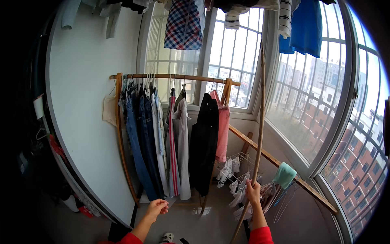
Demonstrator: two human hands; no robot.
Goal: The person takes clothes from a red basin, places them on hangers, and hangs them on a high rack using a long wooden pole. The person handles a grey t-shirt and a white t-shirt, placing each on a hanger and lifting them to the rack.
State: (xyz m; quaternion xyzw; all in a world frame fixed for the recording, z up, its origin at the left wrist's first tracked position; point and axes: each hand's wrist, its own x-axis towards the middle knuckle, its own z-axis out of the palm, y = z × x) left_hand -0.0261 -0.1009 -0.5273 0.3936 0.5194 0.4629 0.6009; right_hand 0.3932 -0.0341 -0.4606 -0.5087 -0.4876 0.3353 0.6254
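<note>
My right hand (253, 191) grips a long, thin wooden pole (261, 122). The pole stands nearly upright and leans slightly, its top end in front of the window and its lower end near the floor. My left hand (157, 207) is held out low with curled fingers, and no object shows in it. Beyond it is a wooden clothes rack (158, 76). Blue jeans (134, 146), striped grey trousers (174, 152), a black garment (204, 146) and a pink garment (223, 131) hang there.
Overhead hang a checked garment (184, 27) and blue shorts (306, 29). A wooden bar (268, 155) on the right carries a mint-green cloth (285, 175) and wire hangers (285, 204). Below it, white socks (226, 172) hang from clip racks. Barred windows (304, 91) flank the corner; a white panel (91, 106) stands left.
</note>
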